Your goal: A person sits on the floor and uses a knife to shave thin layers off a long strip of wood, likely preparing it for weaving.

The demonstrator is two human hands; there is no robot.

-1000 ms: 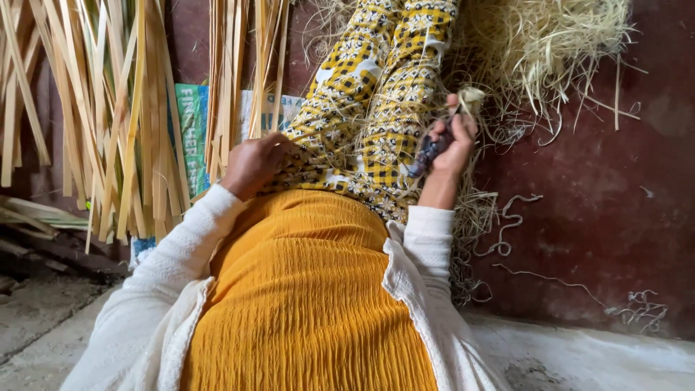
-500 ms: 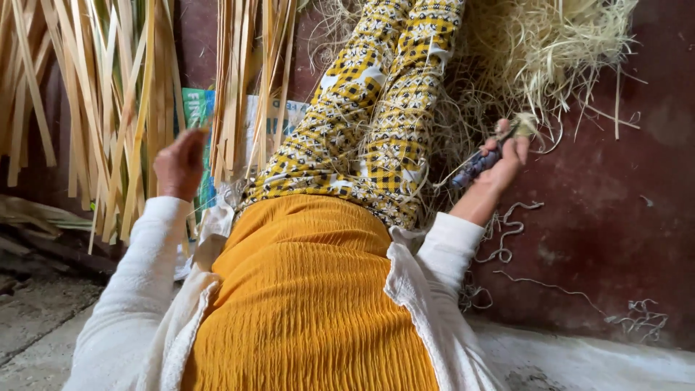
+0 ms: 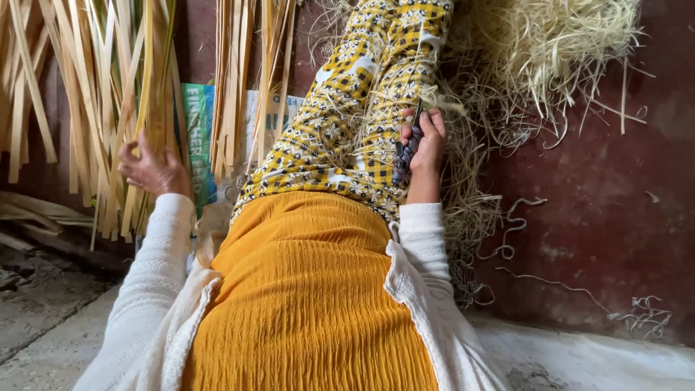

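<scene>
The left hand (image 3: 153, 170) reaches with fingers spread among the pale bamboo strips (image 3: 108, 108) that stand on the person's left, touching them without gripping any. The right hand (image 3: 423, 141) is closed around a small dark-handled knife (image 3: 407, 145), resting against the yellow patterned trousers (image 3: 347, 123), just beside a heap of straw-like shavings (image 3: 550, 58) on the dark red floor (image 3: 601, 224)
</scene>
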